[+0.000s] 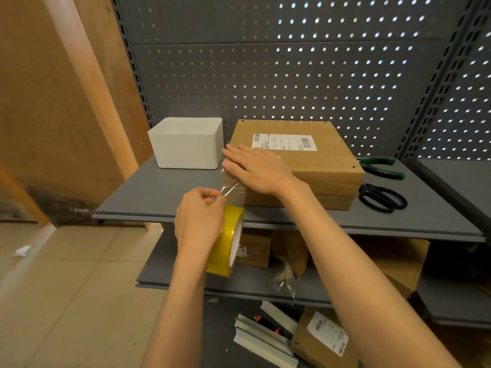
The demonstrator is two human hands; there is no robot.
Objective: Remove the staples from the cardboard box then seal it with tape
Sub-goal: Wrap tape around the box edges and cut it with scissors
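A flat brown cardboard box (318,166) with a white shipping label lies on the grey shelf (164,192). My right hand (259,168) lies flat, fingers straight, on the box's top left corner, pressing on clear tape there. My left hand (198,219) grips a yellowish roll of clear tape (228,245) in front of the shelf edge. A clear strip of tape (229,188) runs from the roll up to the box's left front corner.
A white open bin (186,144) stands left of the box. Green-handled pliers (382,168) and black scissors (382,197) lie to the right of it. Lower shelves hold cardboard boxes (398,261) and crumpled plastic (285,280). A pegboard backs the shelf.
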